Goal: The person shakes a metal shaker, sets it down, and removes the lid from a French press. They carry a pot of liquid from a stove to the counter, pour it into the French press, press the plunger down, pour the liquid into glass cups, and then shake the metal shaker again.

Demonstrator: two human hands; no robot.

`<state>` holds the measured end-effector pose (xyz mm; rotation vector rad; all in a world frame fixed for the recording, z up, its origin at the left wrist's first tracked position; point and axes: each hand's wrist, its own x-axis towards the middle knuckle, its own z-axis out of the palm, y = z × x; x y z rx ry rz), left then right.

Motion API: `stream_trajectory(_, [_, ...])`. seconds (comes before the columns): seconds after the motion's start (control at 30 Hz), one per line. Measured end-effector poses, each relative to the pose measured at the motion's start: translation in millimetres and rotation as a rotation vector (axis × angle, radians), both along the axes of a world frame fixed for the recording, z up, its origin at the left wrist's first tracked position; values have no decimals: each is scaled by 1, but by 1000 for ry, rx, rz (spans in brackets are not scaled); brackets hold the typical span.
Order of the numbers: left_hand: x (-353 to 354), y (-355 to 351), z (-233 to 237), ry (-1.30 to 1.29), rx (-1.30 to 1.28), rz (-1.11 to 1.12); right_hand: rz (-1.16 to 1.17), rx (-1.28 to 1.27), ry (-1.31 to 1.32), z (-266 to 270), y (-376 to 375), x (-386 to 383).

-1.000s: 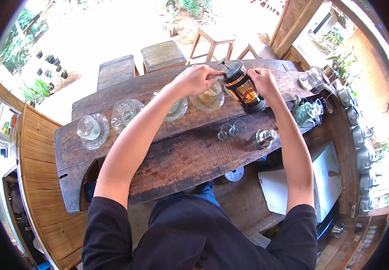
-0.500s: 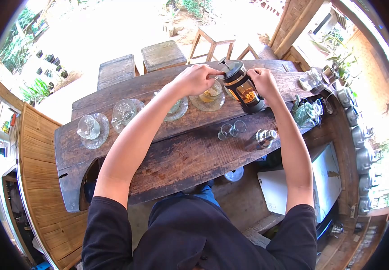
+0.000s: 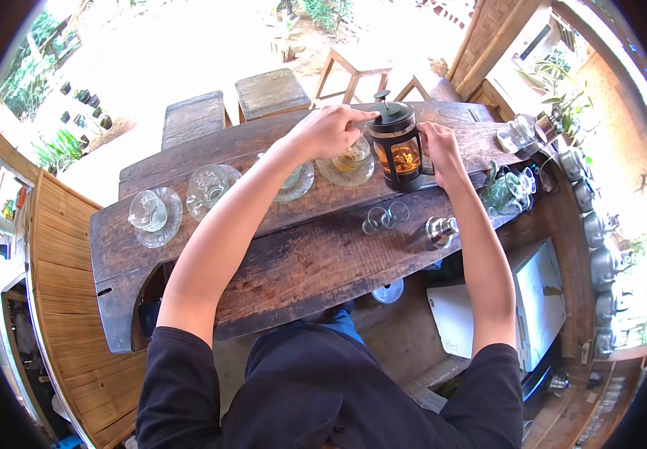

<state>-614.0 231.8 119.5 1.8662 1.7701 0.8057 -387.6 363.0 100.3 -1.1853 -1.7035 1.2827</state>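
Note:
My right hand (image 3: 440,147) is closed around the handle of a French press (image 3: 397,153) with a black lid and frame. Amber liquid and loose orange-brown bits show through its glass, and its plunger knob stands raised. The press is nearly upright. My left hand (image 3: 329,133) reaches to the lid's left edge with the index finger stretched out, its other fingers loosely curled and gripping nothing. Just left of the press, a glass cup (image 3: 353,156) with yellowish liquid sits on a glass saucer (image 3: 347,178). My left forearm partly covers another glass cup (image 3: 291,178).
Farther left on the wooden counter (image 3: 263,288) stand glass cups (image 3: 147,211) on saucers. Small glasses (image 3: 387,215) and a metal shaker (image 3: 441,231) are on the lower ledge. Glass mugs (image 3: 509,187) and a jar (image 3: 517,136) stand right. Stools (image 3: 271,93) line the far side.
The French press has turned from a leftward tilt to nearly upright, and its liquid has levelled. My right hand has shifted slightly with the handle; my left finger remains at the lid.

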Motion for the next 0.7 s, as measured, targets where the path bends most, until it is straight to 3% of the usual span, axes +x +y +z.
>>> stream_trajectory(0.33, [-25,-33,15,10,37,80,113,28,39,23,-28,-27])
stream_trajectory(0.7, [-55,-81,-11,-8,116,157,219,96,-297,26,-71,-67])
